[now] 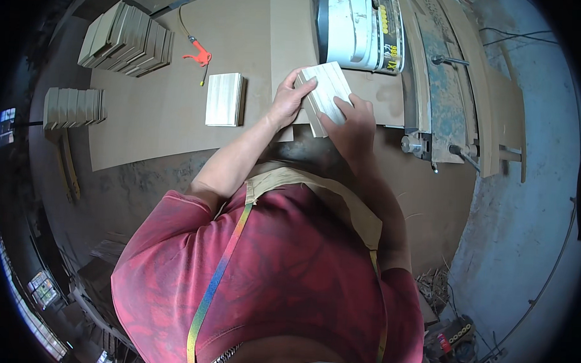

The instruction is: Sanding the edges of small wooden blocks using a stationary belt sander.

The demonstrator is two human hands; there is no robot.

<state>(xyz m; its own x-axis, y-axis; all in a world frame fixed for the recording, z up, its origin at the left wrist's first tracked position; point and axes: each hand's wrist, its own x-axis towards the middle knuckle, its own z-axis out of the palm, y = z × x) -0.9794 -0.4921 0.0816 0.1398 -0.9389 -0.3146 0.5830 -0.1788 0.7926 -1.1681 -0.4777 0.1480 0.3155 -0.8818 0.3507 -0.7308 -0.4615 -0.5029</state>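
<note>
Above the near edge of the table I hold a small stack of pale wooden boards (332, 86), tilted, with its layered edge toward me. My left hand (287, 106) grips its left side, thumb on the top face and fingers hidden behind. My right hand (358, 125) is closed on the lower right side, its fingertips on the upper face. To the left, a similar stack of boards (224, 100) lies on the table apart from both hands.
A red air blow gun (197, 55) on a hose lies farther back. More board stacks, one large (126, 40) and one smaller (74, 107), stand at the left. A white bucket (356, 30) sits behind the held boards. A metal-bedded machine (449, 78) borders the right side.
</note>
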